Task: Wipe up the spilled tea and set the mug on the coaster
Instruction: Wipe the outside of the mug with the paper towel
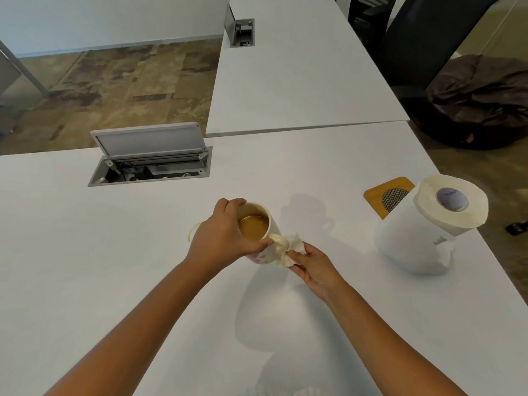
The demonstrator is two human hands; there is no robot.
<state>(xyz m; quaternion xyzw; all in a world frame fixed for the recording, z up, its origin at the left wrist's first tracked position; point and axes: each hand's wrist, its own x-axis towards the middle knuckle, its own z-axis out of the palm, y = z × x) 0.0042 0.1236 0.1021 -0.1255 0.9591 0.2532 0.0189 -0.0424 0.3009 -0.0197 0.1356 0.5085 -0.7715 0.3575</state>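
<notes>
At the far left of the action a thin tea ring (192,232) marks the white table (85,267), partly hidden by the left hand (221,235). That hand grips the mug (261,241) from above, fingers curled over the rim and wall, and the mug seems lifted or tipped off the surface — its base is hidden, so I cannot tell which. It is nearly full of milky tea, and that is the main hazard: any further tilt while the side is wiped would probably slop more onto the table.

Just right of the handle, the right hand (311,267) pinches a crumpled paper towel (290,252) against the mug's lower side. A push there against a one-handed top grip could rock the mug or loosen the hold.

Further right, the wooden coaster (384,192) sits well apart from the mug, with the paper towel roll (423,227) standing just in front of it (partly covering it). Carrying the full mug across risks clipping the roll, and the ring might go unwiped.
</notes>
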